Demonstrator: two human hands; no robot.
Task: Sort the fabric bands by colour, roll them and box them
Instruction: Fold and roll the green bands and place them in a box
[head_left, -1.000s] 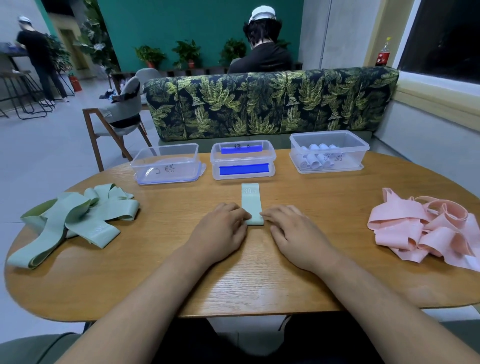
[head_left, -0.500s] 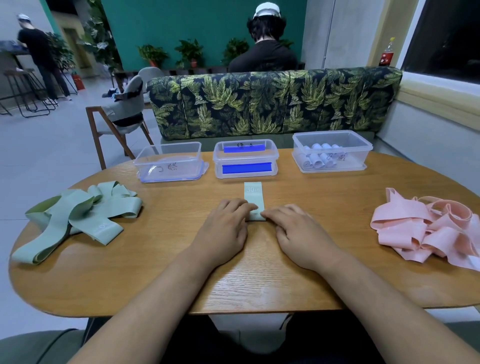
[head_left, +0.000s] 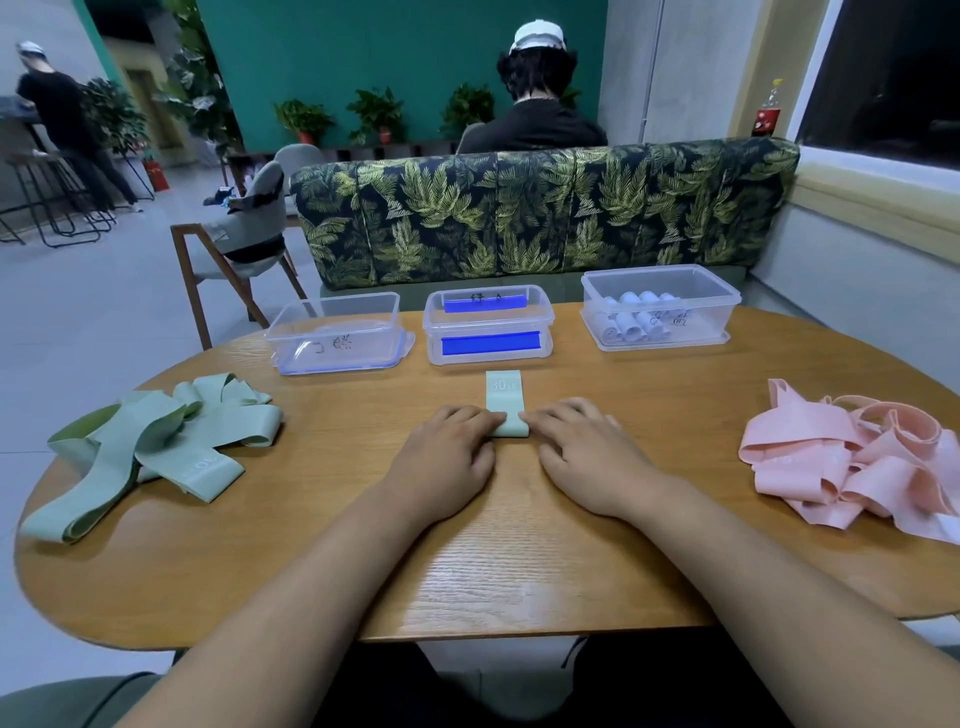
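Note:
A pale green fabric band (head_left: 503, 388) lies flat in the middle of the wooden table (head_left: 467, 561), its near end rolled up. My left hand (head_left: 447, 457) and my right hand (head_left: 587, 457) lie palm down on either side, fingertips pinching the ends of the roll. A pile of loose green bands (head_left: 156, 447) sits at the left, a pile of pink bands (head_left: 852, 462) at the right. Three clear boxes stand at the far edge: an empty left box (head_left: 335, 332), a middle box (head_left: 488, 325) with blue labels, and a right box (head_left: 660, 306) holding several pale rolls.
A leaf-patterned sofa back (head_left: 519, 218) runs behind the table, with a person (head_left: 535, 114) seated beyond it. A wooden chair (head_left: 234, 249) stands at the back left. The wall and window sill close off the right side.
Both hands have crept forward along the green band, and the roll has grown while the flat part has become shorter.

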